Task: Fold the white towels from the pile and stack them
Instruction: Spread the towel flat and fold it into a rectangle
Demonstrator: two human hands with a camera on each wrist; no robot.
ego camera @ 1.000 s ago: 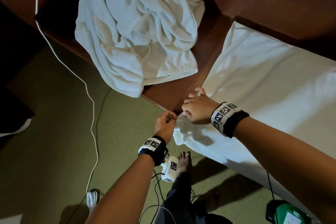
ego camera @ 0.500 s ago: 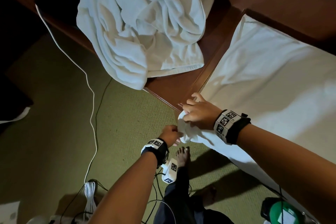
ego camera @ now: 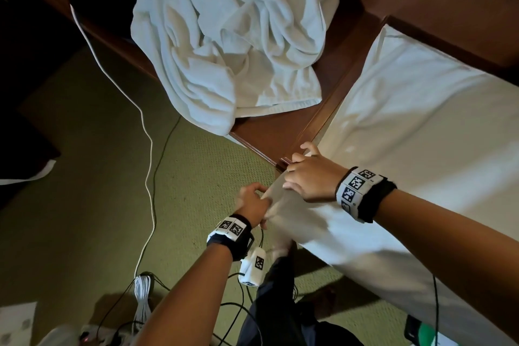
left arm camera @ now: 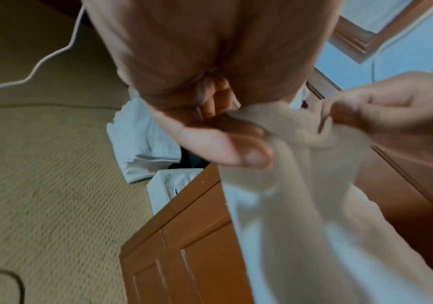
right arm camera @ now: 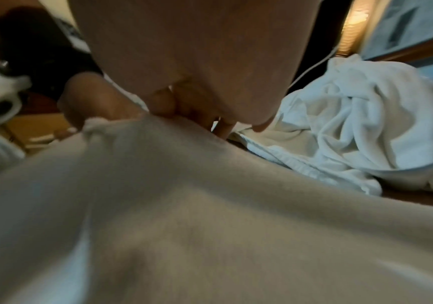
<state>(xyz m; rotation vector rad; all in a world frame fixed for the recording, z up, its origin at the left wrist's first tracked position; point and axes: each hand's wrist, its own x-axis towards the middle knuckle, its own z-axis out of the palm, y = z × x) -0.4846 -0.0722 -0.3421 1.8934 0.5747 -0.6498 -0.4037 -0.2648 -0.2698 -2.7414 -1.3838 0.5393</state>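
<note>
Both hands are busy with one corner of the flat towel (ego camera: 421,135). The towel lies spread on the desk (ego camera: 283,132) at the person's right, and its near edge hangs down off the front.

The left hand (ego camera: 252,201) has a tight grip: thumb and fingers pinch the hanging corner, as the left wrist view shows. The right hand (ego camera: 310,177) curls its fingers round the towel's edge just beside the left hand, at the corner of the desk.

To do this step well, I think the person should hold the corner firmly, keep the edge straight, and lift it across so that it meets the far edge. Both hands should move together, so the fold does not go crooked.

The towel is white, soft and mostly smooth, with a few small wrinkles.

The pile (ego camera: 233,36) of other white towels sits crumpled further back on the desk, with one end drooping over the edge. No folded stack can be seen yet.
</note>
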